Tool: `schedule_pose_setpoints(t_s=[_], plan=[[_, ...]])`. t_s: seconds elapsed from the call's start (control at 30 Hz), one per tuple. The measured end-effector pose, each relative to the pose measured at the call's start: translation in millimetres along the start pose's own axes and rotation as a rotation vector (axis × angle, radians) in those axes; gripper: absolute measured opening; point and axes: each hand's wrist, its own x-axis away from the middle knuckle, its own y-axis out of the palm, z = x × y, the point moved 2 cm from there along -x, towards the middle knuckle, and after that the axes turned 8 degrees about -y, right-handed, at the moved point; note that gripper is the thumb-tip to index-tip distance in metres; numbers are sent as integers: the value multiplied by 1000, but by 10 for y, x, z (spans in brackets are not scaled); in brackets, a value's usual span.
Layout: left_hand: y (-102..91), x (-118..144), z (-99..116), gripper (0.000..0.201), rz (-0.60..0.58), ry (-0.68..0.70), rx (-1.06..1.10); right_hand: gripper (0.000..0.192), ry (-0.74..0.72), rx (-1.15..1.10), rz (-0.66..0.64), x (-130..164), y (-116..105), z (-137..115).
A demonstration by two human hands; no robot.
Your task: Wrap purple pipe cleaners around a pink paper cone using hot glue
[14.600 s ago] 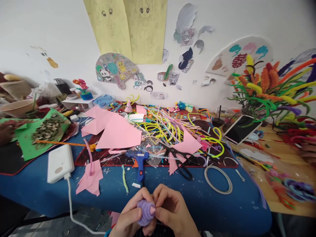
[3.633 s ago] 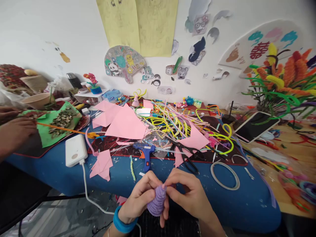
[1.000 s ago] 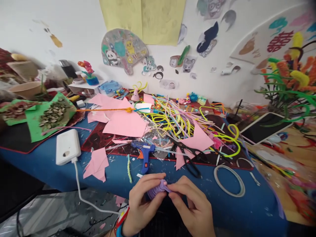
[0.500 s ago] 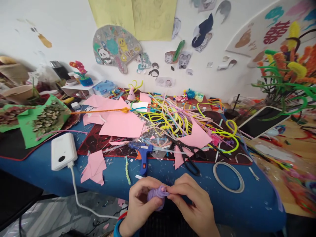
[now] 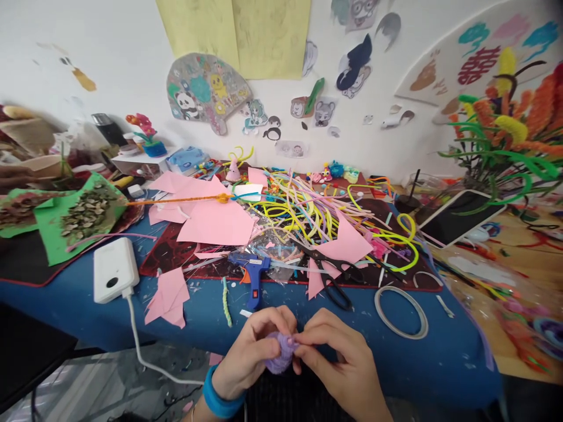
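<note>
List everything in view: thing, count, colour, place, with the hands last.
purple coil: one, lilac, between both hands, near table edge
glue gun: one, blue, just beyond the hands
scissors: one pair, black, right of glue gun
power bank: one, white, cabled, left
pink paper: several sheets and scraps, centre-left
pipe cleaners: heap, mostly yellow and pastel, centre
tape ring: one, whitish, right of scissors
tablet: one, dark screen, right
left hand: blue wristband, grips coil
right hand: pinches coil's tip
</note>
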Motion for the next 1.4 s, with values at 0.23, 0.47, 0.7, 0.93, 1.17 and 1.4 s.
schedule_pose_setpoints(t_s=[0.23, 0.47, 0.7, 0.93, 1.17, 1.4], plan=[[3, 40, -23, 21, 366, 362, -414, 21, 5, 93, 116, 30, 29, -36], [37, 34, -27, 28, 240, 411, -443, 16, 22, 79, 119, 42, -1, -55], [-46, 65, -36, 29, 341, 212, -440, 14, 63, 18, 109, 40, -47, -35], [63, 50, -137, 33, 145, 173, -239, 20, 49, 68, 162, 56, -29, -53], [65, 75, -46, 24, 198, 250, -457, 20, -11, 80, 127, 32, -57, -94], [37, 88, -36, 19, 313, 419, -618, 14, -33, 15, 58, 13, -69, -112]])
